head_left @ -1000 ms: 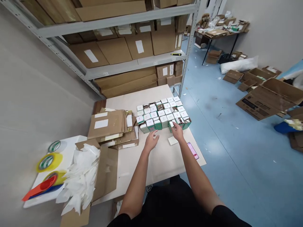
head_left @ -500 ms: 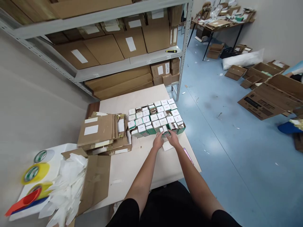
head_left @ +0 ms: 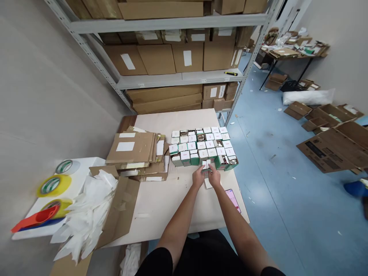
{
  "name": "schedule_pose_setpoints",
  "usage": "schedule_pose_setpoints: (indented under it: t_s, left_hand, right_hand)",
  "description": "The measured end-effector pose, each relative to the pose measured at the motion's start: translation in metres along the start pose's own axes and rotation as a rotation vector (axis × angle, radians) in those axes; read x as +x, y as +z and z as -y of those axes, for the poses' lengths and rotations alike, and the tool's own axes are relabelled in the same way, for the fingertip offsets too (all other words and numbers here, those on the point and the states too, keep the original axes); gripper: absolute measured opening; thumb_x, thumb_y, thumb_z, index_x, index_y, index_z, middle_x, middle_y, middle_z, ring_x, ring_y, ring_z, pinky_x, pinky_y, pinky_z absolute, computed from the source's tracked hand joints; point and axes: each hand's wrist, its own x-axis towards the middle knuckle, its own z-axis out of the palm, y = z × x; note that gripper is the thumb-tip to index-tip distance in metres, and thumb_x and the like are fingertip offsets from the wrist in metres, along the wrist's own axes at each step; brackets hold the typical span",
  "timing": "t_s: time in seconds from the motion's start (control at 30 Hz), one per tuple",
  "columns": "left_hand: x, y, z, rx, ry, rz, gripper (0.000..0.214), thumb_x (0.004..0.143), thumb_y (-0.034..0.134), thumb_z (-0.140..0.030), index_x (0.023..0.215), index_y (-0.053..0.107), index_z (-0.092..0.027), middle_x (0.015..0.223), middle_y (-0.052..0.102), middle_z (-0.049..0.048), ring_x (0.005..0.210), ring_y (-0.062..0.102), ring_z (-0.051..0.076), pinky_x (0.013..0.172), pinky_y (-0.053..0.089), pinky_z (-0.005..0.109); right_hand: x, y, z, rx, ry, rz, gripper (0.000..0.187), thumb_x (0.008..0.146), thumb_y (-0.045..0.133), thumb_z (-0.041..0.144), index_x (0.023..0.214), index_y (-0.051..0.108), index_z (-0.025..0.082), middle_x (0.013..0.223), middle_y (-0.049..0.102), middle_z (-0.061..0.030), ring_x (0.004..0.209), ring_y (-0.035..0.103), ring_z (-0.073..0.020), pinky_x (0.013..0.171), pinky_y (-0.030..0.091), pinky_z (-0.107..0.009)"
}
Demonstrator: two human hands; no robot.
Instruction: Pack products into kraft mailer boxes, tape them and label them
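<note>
Several small white and green cartons point(head_left: 185, 155) stand in close rows on the pale table. Some have raised flaps, and round metallic-looking items show inside a few. At the front edge of the rows, my left hand point(head_left: 198, 177) and my right hand point(head_left: 214, 177) grip a small carton point(head_left: 206, 165) from both sides. Its white top flaps stick up between my fingertips. Just below my hands lies a white piece of card or paper point(head_left: 208, 183), partly covered by the right hand.
Flattened cardboard point(head_left: 130, 149) is stacked left of the cartons. Nearer me are an open box of white paper point(head_left: 92, 207), tape rolls point(head_left: 53, 185) and a red tape dispenser point(head_left: 36, 218). A phone point(head_left: 232, 200) lies by the table's right edge. Shelving point(head_left: 178, 78) stands behind.
My view has swung left and up, so the scene sits farther right in the picture. Both hands still grip the small carton, which appears slightly nearer me relative to the rows.
</note>
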Motion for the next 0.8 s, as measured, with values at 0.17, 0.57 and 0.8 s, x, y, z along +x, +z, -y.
schedule_pose_setpoints:
  t_s: [0.17, 0.57, 0.8]
  left_hand:
    - [-0.039, -0.054, 0.028, 0.010, -0.035, -0.089, 0.050, 0.091, 0.063, -0.012, 0.135, 0.070, -0.033, 0.133, 0.073, 0.0006, 0.111, 0.073, 0.022, 0.105, 0.053, 0.035]
    - [-0.162, -0.187, 0.152, -0.129, -0.189, -0.306, 0.045, 0.090, 0.064, -0.014, 0.131, 0.073, -0.031, 0.123, 0.077, 0.0009, 0.101, 0.076, 0.019, 0.099, 0.055, 0.030]
    - [-0.195, -0.182, 0.194, -0.206, -0.181, -0.115, 0.050, 0.088, 0.065, -0.010, 0.135, 0.070, -0.027, 0.124, 0.077, 0.0022, 0.107, 0.074, 0.018, 0.101, 0.054, 0.029]
  right_hand:
    - [-0.044, 0.025, 0.051, -0.031, -0.019, -0.009, 0.048, 0.097, 0.048, 0.021, 0.140, 0.066, 0.027, 0.116, 0.079, -0.0066, 0.089, 0.075, -0.0215, 0.089, 0.055, -0.031]
    - [-0.155, 0.140, 0.181, -0.114, -0.153, 0.188, 0.046, 0.096, 0.048, 0.020, 0.137, 0.068, 0.026, 0.110, 0.080, -0.0057, 0.092, 0.076, -0.0211, 0.090, 0.056, -0.030]
    - [-0.206, 0.163, 0.158, -0.014, -0.085, 0.187, 0.046, 0.091, 0.051, 0.018, 0.132, 0.068, 0.027, 0.115, 0.078, -0.0038, 0.104, 0.075, -0.0206, 0.096, 0.057, -0.033]
